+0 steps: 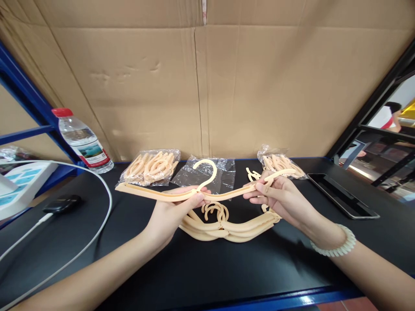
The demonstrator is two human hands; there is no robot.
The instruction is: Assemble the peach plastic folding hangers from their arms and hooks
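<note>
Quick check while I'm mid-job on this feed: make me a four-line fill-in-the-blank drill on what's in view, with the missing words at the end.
1. The left hand grips the raised hanger near the base of its curved ____.
2. The plastic bottle has a ____ cap.
3. The beaded bracelet circles the person's ____ wrist.
4. The stacked hangers lie on a ____ tabletop.

Missing words: hook; red; right; black.
</note>
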